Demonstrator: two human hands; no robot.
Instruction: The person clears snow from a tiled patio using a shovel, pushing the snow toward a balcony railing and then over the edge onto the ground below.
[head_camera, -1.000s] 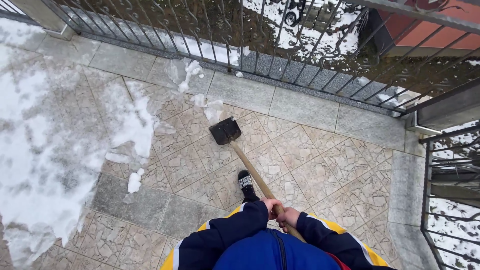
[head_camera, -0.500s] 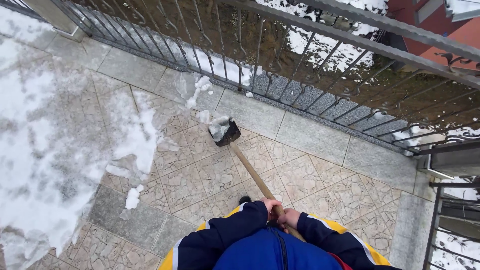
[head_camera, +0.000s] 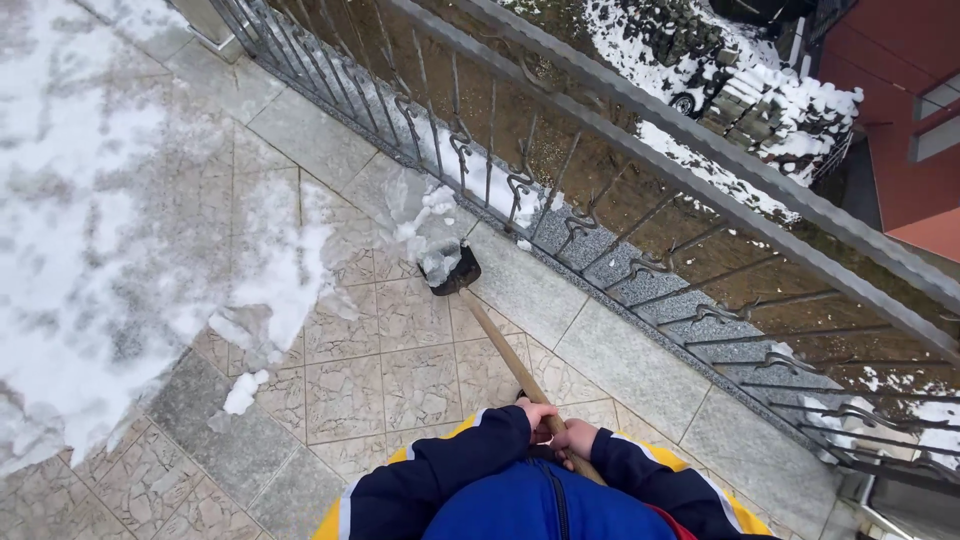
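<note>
Shovelled snow (head_camera: 432, 232) against the railing (head_camera: 640, 190).

Gripped the wooden handle (head_camera: 503, 351) near its end, left hand (head_camera: 537, 414) and right hand (head_camera: 577, 437) both clamped round it, side by side. Held the black blade (head_camera: 455, 275) far out on the tiles (head_camera: 420, 380), loaded with snow, just beside the railing base. More snow spread left.

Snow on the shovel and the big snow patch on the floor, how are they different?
The snow on the shovel is a small lumpy heap, piled on the dark blade near the railing; the big snow patch is wide, flat and thin, spread over the tiles at the left. The heap looks grey and slushy; the patch is whiter, with tiles showing through at its edges. Both are wet, melting snow on the same terrace.
</note>
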